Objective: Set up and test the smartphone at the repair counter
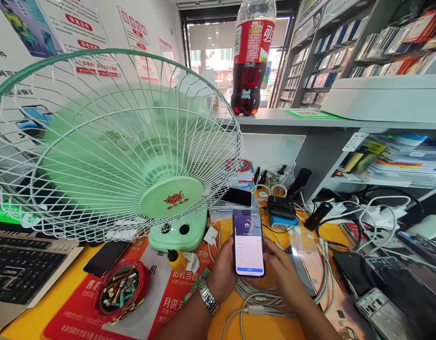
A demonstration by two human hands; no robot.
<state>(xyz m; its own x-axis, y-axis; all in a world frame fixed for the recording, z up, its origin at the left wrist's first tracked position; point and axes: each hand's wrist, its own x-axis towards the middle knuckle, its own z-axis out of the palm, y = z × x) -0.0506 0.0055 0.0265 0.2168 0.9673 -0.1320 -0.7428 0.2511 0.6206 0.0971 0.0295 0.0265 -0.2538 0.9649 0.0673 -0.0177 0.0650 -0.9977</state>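
A lit smartphone (248,245) is held upright above the desk, its screen showing 43% in a ring over a white list with a blue bar below. My left hand (221,271) wraps round its left edge, a metal watch (208,296) on that wrist. At the phone's right edge, my right hand (276,264) grips it too, with the thumb close to the screen. The fingers behind the phone are hidden. Beneath the hands lies a bundle of pale cables (255,297).
A green fan (171,198) spreads over the left side. An ashtray of cigarette butts (122,290), a dark phone (105,259) and a laptop (23,269) sit left. A cola bottle (253,56) stands on the ledge. Phone parts (384,311) and tangled cables crowd the right.
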